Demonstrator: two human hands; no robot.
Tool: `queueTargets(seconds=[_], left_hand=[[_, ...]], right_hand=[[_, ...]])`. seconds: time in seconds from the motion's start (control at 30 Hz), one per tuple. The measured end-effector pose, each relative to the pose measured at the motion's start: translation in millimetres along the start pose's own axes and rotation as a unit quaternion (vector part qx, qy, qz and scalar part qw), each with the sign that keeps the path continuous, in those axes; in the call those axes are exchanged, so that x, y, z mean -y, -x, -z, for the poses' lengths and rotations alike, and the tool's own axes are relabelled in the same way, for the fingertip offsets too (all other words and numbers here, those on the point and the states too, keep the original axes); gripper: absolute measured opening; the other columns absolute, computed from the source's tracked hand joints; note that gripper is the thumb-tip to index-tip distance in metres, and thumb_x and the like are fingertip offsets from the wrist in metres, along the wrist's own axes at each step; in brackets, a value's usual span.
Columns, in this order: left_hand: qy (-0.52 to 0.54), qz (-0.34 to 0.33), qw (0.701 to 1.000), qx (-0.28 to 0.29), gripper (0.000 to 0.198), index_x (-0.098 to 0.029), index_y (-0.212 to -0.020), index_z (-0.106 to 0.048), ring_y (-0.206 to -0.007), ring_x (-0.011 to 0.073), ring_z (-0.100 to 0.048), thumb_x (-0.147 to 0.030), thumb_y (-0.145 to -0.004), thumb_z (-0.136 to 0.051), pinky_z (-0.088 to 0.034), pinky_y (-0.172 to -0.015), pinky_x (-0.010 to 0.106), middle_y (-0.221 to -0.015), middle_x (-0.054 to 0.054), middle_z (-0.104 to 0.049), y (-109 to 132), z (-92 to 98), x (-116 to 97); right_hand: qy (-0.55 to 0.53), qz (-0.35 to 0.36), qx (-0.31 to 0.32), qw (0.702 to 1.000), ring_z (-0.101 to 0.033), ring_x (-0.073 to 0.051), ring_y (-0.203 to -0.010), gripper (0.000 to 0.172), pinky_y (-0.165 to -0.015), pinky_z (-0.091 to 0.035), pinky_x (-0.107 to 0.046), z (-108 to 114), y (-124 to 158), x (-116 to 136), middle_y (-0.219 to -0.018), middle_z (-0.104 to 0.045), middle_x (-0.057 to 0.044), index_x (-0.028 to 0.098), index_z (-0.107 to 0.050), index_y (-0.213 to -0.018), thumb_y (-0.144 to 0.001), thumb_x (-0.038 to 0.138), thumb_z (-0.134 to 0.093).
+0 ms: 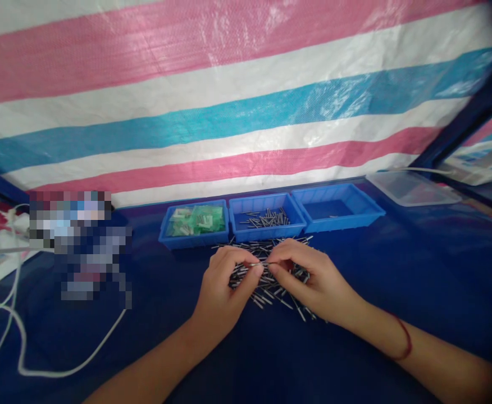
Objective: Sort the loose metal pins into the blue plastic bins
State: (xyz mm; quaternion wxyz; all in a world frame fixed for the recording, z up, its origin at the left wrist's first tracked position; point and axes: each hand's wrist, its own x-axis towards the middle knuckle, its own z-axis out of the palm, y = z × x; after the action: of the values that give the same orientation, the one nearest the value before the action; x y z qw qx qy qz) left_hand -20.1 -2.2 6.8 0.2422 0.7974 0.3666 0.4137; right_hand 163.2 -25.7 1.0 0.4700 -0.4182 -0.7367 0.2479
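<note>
Metal pins (267, 283): a loose heap of thin grey pins lies on the table, just in front of the trays and partly under both hands.
Single pin (264, 264): one pin is held about level just above the heap, between the two hands. It is too thin to tell more of its shape.
Left hand (224, 286): the grip is clenched in a pinch, with thumb and forefinger on the left end of the Single pin. The other fingers curl over the heap.
Right hand (313, 280): the grip pinches the right end of the same pin, and the hand lies low over the heap. A red string (404, 339) goes around the wrist.
Table (397, 269): it is covered with a dark blue cloth.
Left tray (193, 240): blue plastic, with small green pieces inside.
Middle tray (267, 231): blue plastic, with a few more pins inside, close beside its two neighbours.
Right tray (347, 219): blue plastic, at the right end of the row.
Clear box (412, 188): it stands further right, apart from the trays.
White cable (18, 336): it loops on the table at the far left.
Striped sheet (229, 84): pink, white and blue, it hangs behind the table.
Handling: I think a light pinch at both ends is best, with the pin kept clear of the heap so that no other pin is dragged or rolls away.
</note>
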Motion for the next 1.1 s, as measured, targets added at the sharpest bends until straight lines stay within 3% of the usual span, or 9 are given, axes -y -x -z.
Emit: queueTargets(seconds=[0.1, 0.2, 0.3, 0.4, 0.53, 0.67, 0.73, 0.9, 1.1], left_hand=[[-0.014, -0.001, 1.000, 0.010, 0.005, -0.021, -0.092, -0.056, -0.086, 0.0168, -0.058, -0.023, -0.088, -0.057, -0.043, -0.081, 0.031, -0.088, 0.002, -0.061, -0.2, 0.5, 1.4], [-0.054, -0.011, 0.998, 0.043, 0.019, -0.020, -0.105, -0.055, -0.093, 0.0188, -0.058, -0.025, -0.087, -0.059, -0.042, -0.085, 0.034, -0.095, 0.004, -0.062, -1.7, -0.1, 4.4], [-0.117, -0.048, 0.987, 0.101, 0.015, -0.021, -0.101, -0.061, -0.097, 0.0203, -0.057, -0.022, -0.087, -0.055, -0.039, -0.086, 0.036, -0.099, 0.005, -0.064, -3.2, -0.4, 7.5], [-0.173, -0.074, 0.970, 0.154, 0.021, -0.022, -0.096, -0.065, -0.099, 0.0207, -0.056, -0.012, -0.084, -0.051, -0.037, -0.085, 0.036, -0.100, 0.004, -0.065, -3.6, 1.7, 9.8], [-0.212, -0.096, 0.952, 0.198, 0.024, -0.023, -0.101, -0.065, -0.102, 0.0225, -0.053, -0.015, -0.081, -0.055, -0.035, -0.087, 0.038, -0.104, 0.004, -0.064, -4.3, 5.4, 11.8], [-0.240, -0.103, 0.944, 0.201, 0.019, -0.025, -0.103, -0.066, -0.100, 0.0221, -0.053, -0.025, -0.086, -0.057, -0.033, -0.085, 0.038, -0.104, 0.004, -0.064, -6.8, 5.4, 13.8], [-0.254, -0.105, 0.940, 0.200, 0.016, -0.026, -0.099, -0.068, -0.097, 0.0203, -0.053, -0.025, -0.090, -0.055, -0.032, -0.084, 0.037, -0.101, 0.002, -0.064, -7.8, 4.5, 14.3], [-0.264, -0.099, 0.939, 0.199, 0.011, -0.025, -0.092, -0.068, -0.094, 0.0179, -0.053, -0.030, -0.090, -0.058, -0.031, -0.081, 0.035, -0.099, 0.001, -0.064, -5.8, 2.9, 12.8], [-0.297, -0.093, 0.933, 0.178, 0.014, -0.022, -0.090, -0.065, -0.093, 0.0191, -0.053, -0.031, -0.092, -0.055, -0.030, -0.080, 0.035, -0.097, 0.002, -0.064, -1.6, -2.7, 11.4]], right_hand=[[0.017, 0.007, -0.022, 1.000, -0.056, -0.015, -0.073, 0.009, -0.063, -0.045, -0.028, 5.3, -5.2, -1.2, -0.080, -0.061, -0.003, 0.020, -0.060, -0.083, -0.089, 0.022, -0.054], [0.100, -0.005, -0.137, 0.986, -0.055, -0.015, -0.070, 0.013, -0.063, -0.045, -0.030, 27.2, -13.7, -12.6, -0.079, -0.062, -0.003, 0.020, -0.060, -0.080, -0.088, 0.026, -0.054], [0.251, -0.039, -0.226, 0.941, -0.052, -0.017, -0.065, 0.015, -0.062, -0.043, -0.031, 58.2, -21.2, -32.7, -0.074, -0.061, -0.004, 0.019, -0.062, -0.079, -0.087, 0.029, -0.054], [0.394, -0.045, -0.230, 0.889, -0.056, -0.024, -0.077, 0.019, -0.074, -0.045, -0.039, 77.5, -25.9, -46.8, -0.083, -0.063, -0.011, 0.015, -0.065, -0.088, -0.085, 0.030, -0.055], [0.443, 0.011, -0.185, 0.877, -0.056, -0.025, -0.083, 0.023, -0.078, -0.044, -0.039, 70.3, -32.6, -34.6, -0.087, -0.060, -0.013, 0.014, -0.064, -0.098, -0.087, 0.029, -0.052], [0.422, 0.114, 0.006, 0.899, -0.054, -0.020, -0.074, 0.021, -0.071, -0.043, -0.034, 44.7, -37.3, -10.5, -0.076, -0.059, -0.007, 0.017, -0.064, -0.085, -0.091, 0.024, -0.045], [0.410, 0.148, 0.056, 0.898, -0.052, -0.019, -0.071, 0.024, -0.069, -0.041, -0.034, 31.8, -34.4, -7.1, -0.072, -0.058, -0.006, 0.017, -0.064, -0.079, -0.092, 0.023, -0.043], [0.326, 0.154, 0.043, 0.932, -0.050, -0.017, -0.067, 0.022, -0.065, -0.041, -0.031, 8.6, -13.2, -17.7, -0.067, -0.057, -0.004, 0.017, -0.064, -0.077, -0.090, 0.020, -0.046], [0.226, 0.130, 0.039, 0.964, -0.052, -0.017, -0.068, 0.013, -0.066, -0.043, -0.033, 4.7, -0.3, -13.3, -0.073, -0.061, -0.004, 0.018, -0.063, -0.085, -0.088, 0.018, -0.051]])
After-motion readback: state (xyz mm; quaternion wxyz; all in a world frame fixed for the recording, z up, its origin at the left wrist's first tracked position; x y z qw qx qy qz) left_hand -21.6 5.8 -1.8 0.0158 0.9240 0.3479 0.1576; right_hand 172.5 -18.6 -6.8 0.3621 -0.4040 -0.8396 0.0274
